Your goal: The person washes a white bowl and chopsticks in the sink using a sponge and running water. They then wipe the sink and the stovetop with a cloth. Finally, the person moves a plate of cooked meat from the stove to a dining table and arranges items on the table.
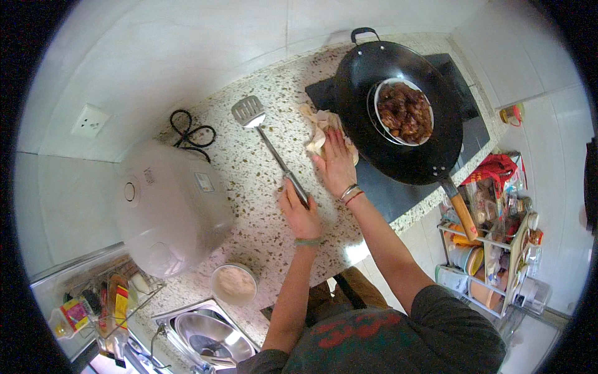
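My left hand (pixel 300 210) is closed around the dark handle of a metal slotted spatula (pixel 272 149), whose head points away over the speckled counter. My right hand (pixel 337 167) lies with fingers stretched out on a crumpled cream cloth (pixel 316 133), beside the cooktop's left edge. The thumb is apart from the fingers. Right of it stands a large black wok (pixel 356 134) with a wooden handle. Inside the wok sits a white-rimmed bowl (pixel 391 83) filled with dark brown pieces of cooked food (pixel 405 113).
A pale rice cooker (pixel 177 212) stands left, its black cord (pixel 193 134) coiled behind. Nearer me are a bowl of pale contents (pixel 234 283) and a steel sink (pixel 215 333). The black cooktop (pixel 405 198) lies under the wok. A loaded rack (pixel 492 249) stands at right.
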`<move>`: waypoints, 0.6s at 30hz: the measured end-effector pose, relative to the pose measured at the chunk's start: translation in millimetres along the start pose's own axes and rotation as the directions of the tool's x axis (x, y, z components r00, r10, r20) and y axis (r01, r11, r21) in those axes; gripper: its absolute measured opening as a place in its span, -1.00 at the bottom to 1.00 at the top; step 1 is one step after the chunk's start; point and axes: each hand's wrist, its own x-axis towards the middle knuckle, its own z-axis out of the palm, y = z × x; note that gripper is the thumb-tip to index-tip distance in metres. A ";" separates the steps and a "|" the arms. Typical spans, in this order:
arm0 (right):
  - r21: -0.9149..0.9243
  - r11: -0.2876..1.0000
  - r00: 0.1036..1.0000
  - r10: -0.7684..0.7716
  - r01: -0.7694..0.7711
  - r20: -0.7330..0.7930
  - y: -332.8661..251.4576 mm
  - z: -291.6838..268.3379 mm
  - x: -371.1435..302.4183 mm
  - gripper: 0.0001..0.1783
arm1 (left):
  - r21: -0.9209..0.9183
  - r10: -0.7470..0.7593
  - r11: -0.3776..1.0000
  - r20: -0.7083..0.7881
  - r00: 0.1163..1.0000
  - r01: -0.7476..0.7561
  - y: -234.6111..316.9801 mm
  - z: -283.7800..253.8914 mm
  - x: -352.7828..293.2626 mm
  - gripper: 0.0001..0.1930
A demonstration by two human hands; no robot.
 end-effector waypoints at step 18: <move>-0.124 0.981 0.979 -0.132 0.152 0.152 128.4 -56.8 -138.2 -0.38 | 0.056 0.457 0.837 0.476 0.752 -0.544 85.7 115.6 -63.2 -0.40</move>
